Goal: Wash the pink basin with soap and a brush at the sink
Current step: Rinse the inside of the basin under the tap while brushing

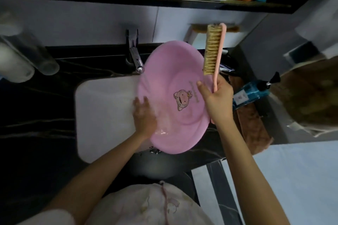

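Note:
The pink basin (164, 82), with a cartoon animal printed on its bottom, leans tilted over the right side of the white sink (102, 115). Its inside faces me. My left hand (143, 115) lies on the basin's left rim with the fingers spread, under water running from the faucet (136, 60). My right hand (216, 97) grips the pink handle of a long brush (213, 51) and holds it upright above the basin's right side. The tan bristles point left and are clear of the basin.
A blue pump bottle (252, 93) lies on a brown towel (254, 128) on the dark counter right of the sink. Clear cylinders (27, 56) stand at the left. A mirror and a dark ledge run along the back wall.

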The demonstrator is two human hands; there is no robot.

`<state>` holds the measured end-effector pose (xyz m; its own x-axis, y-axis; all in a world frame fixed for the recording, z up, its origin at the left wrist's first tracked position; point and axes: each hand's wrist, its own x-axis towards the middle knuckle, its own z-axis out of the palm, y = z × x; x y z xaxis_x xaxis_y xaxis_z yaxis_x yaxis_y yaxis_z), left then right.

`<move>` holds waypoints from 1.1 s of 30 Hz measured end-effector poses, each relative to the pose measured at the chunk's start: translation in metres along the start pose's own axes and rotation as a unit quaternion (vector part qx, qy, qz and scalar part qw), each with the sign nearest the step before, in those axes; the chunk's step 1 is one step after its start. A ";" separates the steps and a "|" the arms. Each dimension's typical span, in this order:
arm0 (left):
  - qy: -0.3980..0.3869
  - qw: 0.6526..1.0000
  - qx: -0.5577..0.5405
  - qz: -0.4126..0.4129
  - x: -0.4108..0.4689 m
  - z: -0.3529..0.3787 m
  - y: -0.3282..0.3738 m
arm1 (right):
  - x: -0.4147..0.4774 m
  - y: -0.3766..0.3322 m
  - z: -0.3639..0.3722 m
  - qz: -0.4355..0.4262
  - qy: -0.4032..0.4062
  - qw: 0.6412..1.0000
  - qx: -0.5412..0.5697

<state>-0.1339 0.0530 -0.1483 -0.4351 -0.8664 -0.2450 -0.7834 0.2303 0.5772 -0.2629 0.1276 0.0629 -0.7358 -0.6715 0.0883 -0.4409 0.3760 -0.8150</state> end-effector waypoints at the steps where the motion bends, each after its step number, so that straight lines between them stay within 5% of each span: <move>1: -0.002 0.999 0.018 0.029 0.009 -0.001 0.003 | -0.001 0.000 -0.001 0.003 0.013 1.000 0.001; 5: -0.003 0.995 0.065 0.077 0.030 0.008 0.020 | -0.007 0.004 -0.004 0.006 0.057 0.998 0.014; 12: -0.280 0.925 0.206 0.156 -0.008 0.035 0.035 | -0.003 0.009 -0.004 0.059 0.104 0.993 0.001; 19: -0.113 0.984 0.051 0.124 0.025 0.032 0.016 | -0.016 0.016 0.000 0.064 0.113 0.991 -0.003; 23: -0.320 0.912 0.200 0.162 -0.005 0.030 0.020 | -0.017 0.014 0.003 0.056 0.125 0.990 -0.012; 26: -0.433 0.886 0.012 0.164 -0.009 0.011 0.006 | -0.015 0.012 0.002 0.068 0.123 0.990 -0.023; 28: -0.347 0.910 -0.214 0.072 -0.007 -0.007 -0.005 | -0.013 0.010 -0.002 0.070 0.117 0.990 -0.028; 30: -0.206 0.946 -0.250 -0.014 0.004 -0.018 -0.015 | -0.009 0.004 -0.004 0.069 0.106 0.991 -0.030; 33: -0.240 0.923 -0.265 -0.141 0.012 -0.025 -0.020 | 0.000 -0.007 -0.008 0.070 0.085 0.993 -0.033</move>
<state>-0.1124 0.0273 -0.1429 -0.4934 -0.5332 -0.6872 -0.6242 -0.3331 0.7067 -0.2635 0.1302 0.0735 -0.8654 -0.4952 0.0767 -0.3572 0.5024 -0.7874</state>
